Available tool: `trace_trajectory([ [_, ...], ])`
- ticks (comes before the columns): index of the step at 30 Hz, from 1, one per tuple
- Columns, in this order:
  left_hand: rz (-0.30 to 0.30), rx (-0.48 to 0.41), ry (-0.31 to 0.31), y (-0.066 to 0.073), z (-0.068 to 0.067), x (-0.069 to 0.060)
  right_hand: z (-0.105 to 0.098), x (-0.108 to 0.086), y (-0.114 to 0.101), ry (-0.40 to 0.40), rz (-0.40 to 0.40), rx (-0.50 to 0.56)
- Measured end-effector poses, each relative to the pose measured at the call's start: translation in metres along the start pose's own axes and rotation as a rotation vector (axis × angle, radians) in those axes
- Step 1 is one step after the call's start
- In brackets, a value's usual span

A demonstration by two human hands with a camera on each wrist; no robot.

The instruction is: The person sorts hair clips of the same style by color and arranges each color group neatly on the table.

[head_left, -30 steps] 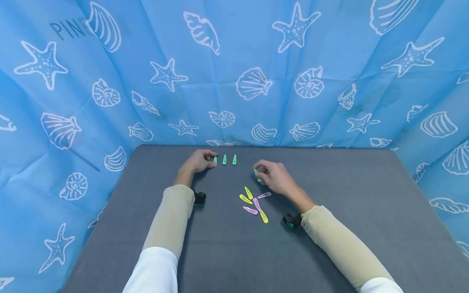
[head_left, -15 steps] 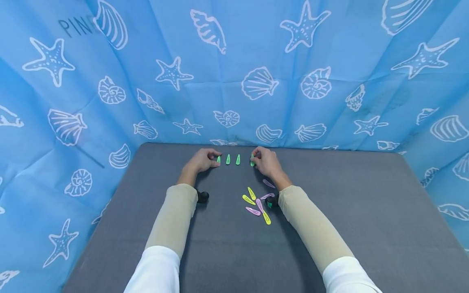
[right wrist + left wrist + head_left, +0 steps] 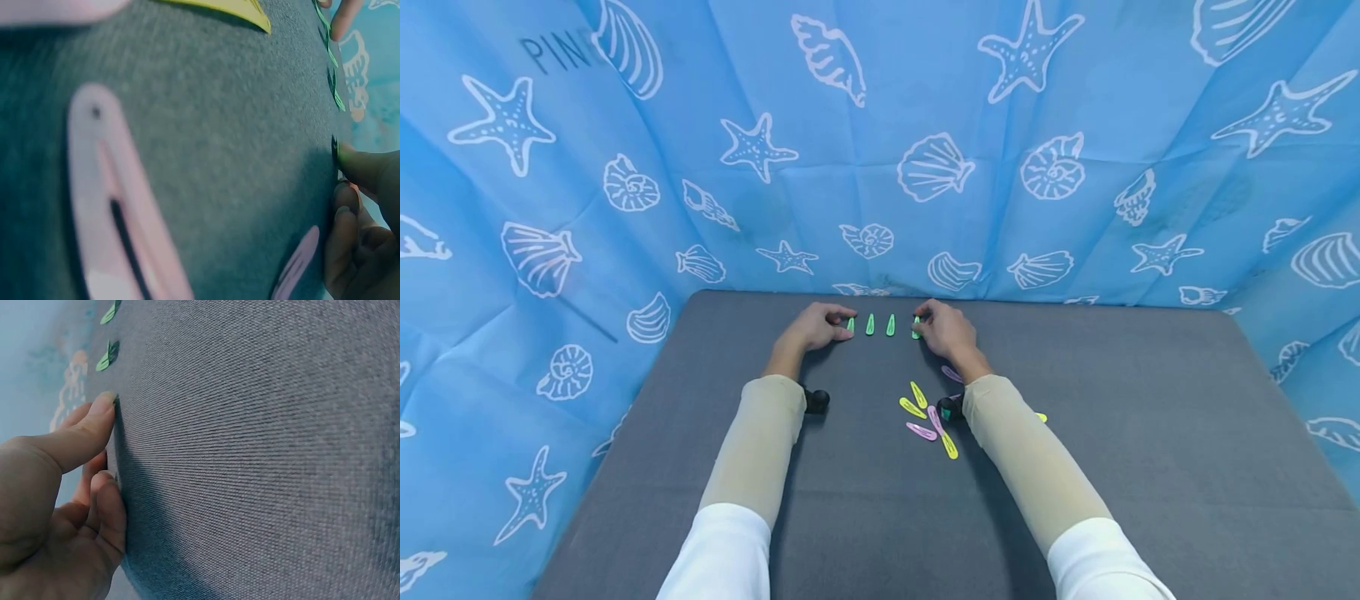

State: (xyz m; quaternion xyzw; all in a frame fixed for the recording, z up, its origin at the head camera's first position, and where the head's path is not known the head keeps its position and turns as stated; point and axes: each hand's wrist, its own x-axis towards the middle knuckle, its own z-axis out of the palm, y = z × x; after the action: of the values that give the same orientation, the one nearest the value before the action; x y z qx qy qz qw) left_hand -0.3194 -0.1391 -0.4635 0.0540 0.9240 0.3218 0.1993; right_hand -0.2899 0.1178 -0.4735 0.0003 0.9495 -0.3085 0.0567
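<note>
- The left hand (image 3: pixel 812 327) is pinching the leftmost green clip (image 3: pixel 852 325) at the back of the grey worktop (image 3: pixel 865 517); its thumb and fingers are closing on the clip's two ends.
- The right hand (image 3: pixel 951 331) is pinching the rightmost green clip (image 3: pixel 915 334), its fingers (image 3: pixel 340 244) curling just beside the thumb, close to the worktop.
- Between the hands, two more green clips, the left one (image 3: pixel 870 324) and the right one (image 3: pixel 891 324), are lying untouched and apart; all four are forming a row, wider ends facing the person.
- Nearer the person, a loose group is lying: two neighbouring yellow clips (image 3: pixel 913 407), a lilac clip (image 3: pixel 921 431) lying apart, and another lilac clip (image 3: pixel 934 417) whose end is meeting a third yellow clip (image 3: pixel 951 447).
- One lilac clip (image 3: pixel 951 373) is lying beside the right wrist; the right sleeve (image 3: pixel 1022 458) is partly covering a further yellow clip (image 3: pixel 1041 417).
- A black wrist camera (image 3: pixel 817 402) is sitting under the left wrist, with a matching device (image 3: pixel 951 407) under the right.
- Behind the worktop, a blue curtain (image 3: pixel 865 208) with white shells and starfish is hanging.
</note>
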Motion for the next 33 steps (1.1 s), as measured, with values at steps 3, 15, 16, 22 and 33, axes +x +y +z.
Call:
trace_trajectory([
  [3, 0.005, -0.006, -0.008, -0.0001, -0.0003, -0.0004, 0.0002, -0.0001, -0.0003, -0.007, 0.006, -0.008],
  [15, 0.019, -0.028, 0.008, -0.0037, -0.0035, -0.0037, -0.0069, 0.0037, 0.0056, -0.129, -0.086, 0.014],
  [16, 0.018, -0.031, 0.009, -0.0034, -0.0035, -0.0039, -0.0076, 0.0033, 0.0056, -0.136, -0.095, 0.01],
  [22, 0.01, -0.036, 0.01, -0.0026, -0.0025, -0.0048, -0.0091, 0.0008, 0.005, -0.147, -0.114, -0.017],
  [33, 0.021, -0.008, 0.014, -0.0034, -0.0025, -0.0044, -0.0077, 0.0002, 0.0051, -0.147, -0.108, -0.032],
])
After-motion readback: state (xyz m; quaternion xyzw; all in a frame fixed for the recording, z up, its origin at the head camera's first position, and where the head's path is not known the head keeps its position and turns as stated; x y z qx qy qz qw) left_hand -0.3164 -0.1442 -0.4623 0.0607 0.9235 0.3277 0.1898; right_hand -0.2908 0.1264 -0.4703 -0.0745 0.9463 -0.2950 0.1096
